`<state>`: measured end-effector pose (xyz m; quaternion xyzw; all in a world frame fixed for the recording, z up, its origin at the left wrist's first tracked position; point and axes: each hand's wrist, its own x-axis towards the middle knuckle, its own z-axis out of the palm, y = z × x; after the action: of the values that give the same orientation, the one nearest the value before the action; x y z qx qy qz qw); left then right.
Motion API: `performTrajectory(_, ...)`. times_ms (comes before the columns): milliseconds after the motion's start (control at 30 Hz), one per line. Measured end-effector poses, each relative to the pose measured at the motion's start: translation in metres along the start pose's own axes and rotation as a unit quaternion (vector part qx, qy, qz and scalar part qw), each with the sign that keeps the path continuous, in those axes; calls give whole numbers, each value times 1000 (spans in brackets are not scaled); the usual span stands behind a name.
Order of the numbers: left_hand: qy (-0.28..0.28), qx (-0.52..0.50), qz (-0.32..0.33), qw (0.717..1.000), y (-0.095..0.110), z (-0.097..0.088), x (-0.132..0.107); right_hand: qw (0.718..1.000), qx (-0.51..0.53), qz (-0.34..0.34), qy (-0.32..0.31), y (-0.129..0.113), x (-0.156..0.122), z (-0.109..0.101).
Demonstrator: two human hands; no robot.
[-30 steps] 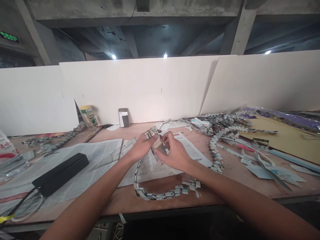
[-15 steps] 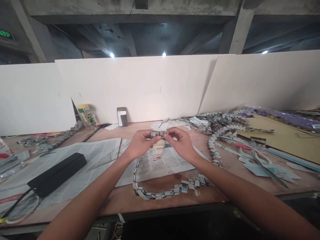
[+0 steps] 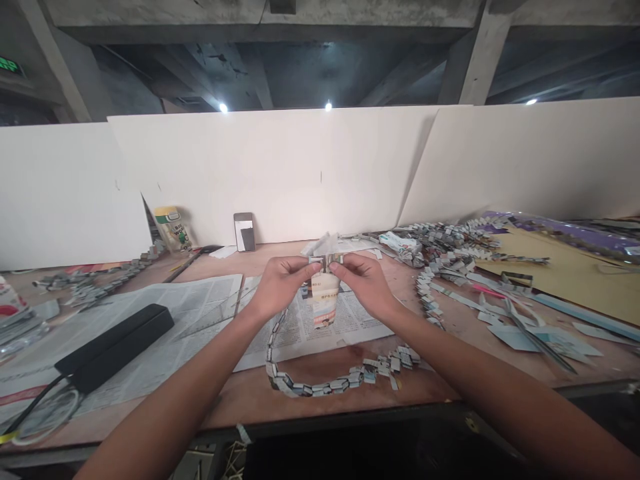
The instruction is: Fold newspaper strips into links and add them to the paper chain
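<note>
The left hand (image 3: 286, 283) and right hand (image 3: 365, 283) both pinch a strip (image 3: 326, 303) above the newspaper (image 3: 360, 325); a chain (image 3: 340, 385) curves past the newspaper's near edge.

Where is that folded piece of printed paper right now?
Near the middle of the head view, the folded paper is held at its top by the left hand and right hand, with the newspaper behind it.

Phone (image 3: 245, 233): I see it upright by the white panel (image 3: 280, 173).
Yellow-lidded container (image 3: 173, 231): left of the phone in my view.
Black box (image 3: 116, 347): I see a cable (image 3: 36, 402) at its near end.
</note>
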<state>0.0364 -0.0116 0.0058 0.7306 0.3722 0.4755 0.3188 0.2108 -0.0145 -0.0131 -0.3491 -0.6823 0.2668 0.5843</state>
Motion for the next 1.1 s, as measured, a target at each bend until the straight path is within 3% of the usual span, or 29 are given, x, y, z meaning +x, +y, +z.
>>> performTrajectory(1100, -13, -1, 11, 1000, -4, 0, 1, 999, 36, -3, 21, 5, 1, -1)
